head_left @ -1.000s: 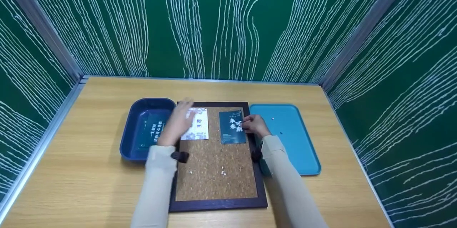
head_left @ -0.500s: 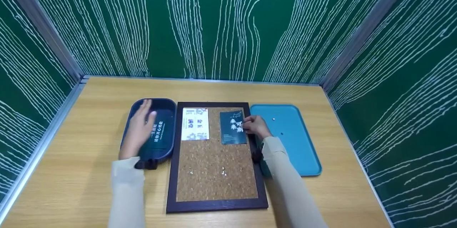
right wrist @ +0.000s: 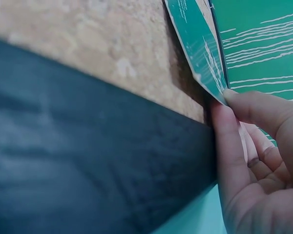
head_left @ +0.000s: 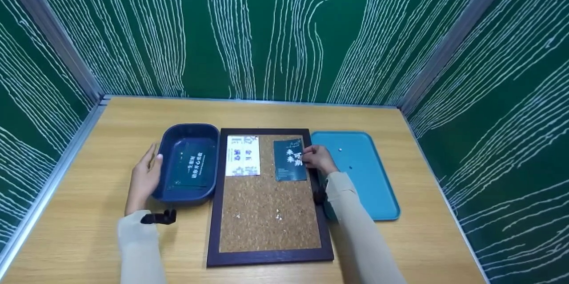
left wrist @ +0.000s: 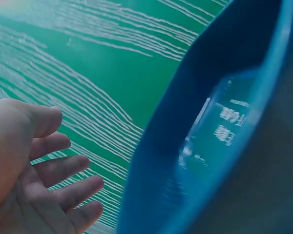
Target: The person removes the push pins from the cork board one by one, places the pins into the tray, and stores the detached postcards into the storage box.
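- The right hand (head_left: 319,160) pinches a green card (head_left: 288,160) at the upper right of a corkboard (head_left: 258,204); a sideways tug could crease it.
- The left hand (head_left: 144,178), fingers parted, hangs beside a navy basin (head_left: 189,132); a swing could jolt it.

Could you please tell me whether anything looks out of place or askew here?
The green card looks askew: the right hand pinches its edge off the cork board. Tiny shiny bits on the lower cork look scattered, though too small to identify.
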The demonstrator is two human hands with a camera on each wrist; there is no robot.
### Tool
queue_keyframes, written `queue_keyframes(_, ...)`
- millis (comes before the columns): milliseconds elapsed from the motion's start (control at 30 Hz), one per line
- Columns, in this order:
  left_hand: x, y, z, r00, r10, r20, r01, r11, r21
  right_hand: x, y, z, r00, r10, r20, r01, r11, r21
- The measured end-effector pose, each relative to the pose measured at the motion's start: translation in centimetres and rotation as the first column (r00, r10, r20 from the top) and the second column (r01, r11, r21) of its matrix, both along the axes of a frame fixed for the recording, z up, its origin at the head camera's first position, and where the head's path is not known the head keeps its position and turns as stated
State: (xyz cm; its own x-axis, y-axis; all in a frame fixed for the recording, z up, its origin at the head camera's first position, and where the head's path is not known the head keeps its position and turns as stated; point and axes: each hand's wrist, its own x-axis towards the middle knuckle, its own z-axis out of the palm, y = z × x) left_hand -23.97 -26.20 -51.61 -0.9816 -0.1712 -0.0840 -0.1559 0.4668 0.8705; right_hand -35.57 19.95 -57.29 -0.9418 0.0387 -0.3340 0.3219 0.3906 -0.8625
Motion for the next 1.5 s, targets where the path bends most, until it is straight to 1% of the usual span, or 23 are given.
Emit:
queue_keyframes(133,0.1,-0.5,-1.5,0.999,0.026,0.023,-0.028,0.998,0.052,0.1,-0.2,-0.1,1.000,0.006,0.002,-0.006,1.000,0.001)
queue_keyframes(300,0.1,-0.9,-2.7,0.996,0.087,0.030,-0.089,0.991,0.102,0.2,-0.3,-0.1,1.000,0.000,0.000,0.000,1.000,-0.001)
queue_keyframes(367,0.1,-1.0,-3.1,0.992,0.118,0.043,-0.122,0.984,0.131,0.2,-0.4,-0.1,1.000,-0.004,0.001,0.004,1.000,-0.003)
queue_keyframes(433,0.1,-1.1,-3.6,0.987,0.149,0.059,-0.157,0.972,0.174,0.3,-0.5,0.0,1.000,-0.003,0.004,0.003,1.000,-0.007)
queue_keyframes(500,0.1,-1.0,-4.0,0.980,0.186,0.070,-0.197,0.953,0.230,0.3,-0.5,0.0,1.000,0.000,0.002,0.000,1.000,-0.015)
queue_keyframes(600,0.1,-0.7,-4.5,0.966,0.242,0.090,-0.258,0.912,0.318,0.3,-0.5,0.1,1.000,0.001,0.001,-0.001,1.000,-0.026)
queue_keyframes(700,-0.2,-0.4,-4.7,0.953,0.282,0.108,-0.302,0.872,0.385,0.3,-0.5,0.1,1.000,-0.004,0.003,0.004,1.000,-0.030)
queue_keyframes(767,-0.3,-0.3,-4.6,0.948,0.295,0.118,-0.317,0.853,0.415,0.3,-0.4,0.1,1.000,-0.009,0.007,0.009,1.000,-0.028)
queue_keyframes(833,-0.4,-0.2,-4.7,0.945,0.302,0.127,-0.326,0.842,0.430,0.3,-0.3,0.2,1.000,-0.015,0.013,0.015,1.000,-0.025)
queue_keyframes(900,-0.5,-0.1,-4.7,0.944,0.303,0.130,-0.329,0.838,0.436,0.3,-0.3,0.2,1.000,-0.019,0.013,0.019,1.000,-0.019)
queue_keyframes(1167,-0.8,-0.1,-5.1,0.946,0.301,0.123,-0.323,0.839,0.438,0.4,-0.1,0.1,1.000,-0.029,-0.004,0.029,0.999,-0.020)
queue_keyframes(1333,-0.8,-0.1,-5.2,0.946,0.305,0.110,-0.322,0.846,0.425,0.4,-0.1,0.0,1.000,-0.028,0.004,0.028,0.999,-0.030)
queue_keyframes(1500,-0.8,0.0,-5.1,0.951,0.299,0.085,-0.306,0.856,0.417,0.2,0.0,-0.1,0.999,-0.035,0.006,0.035,0.999,-0.038)
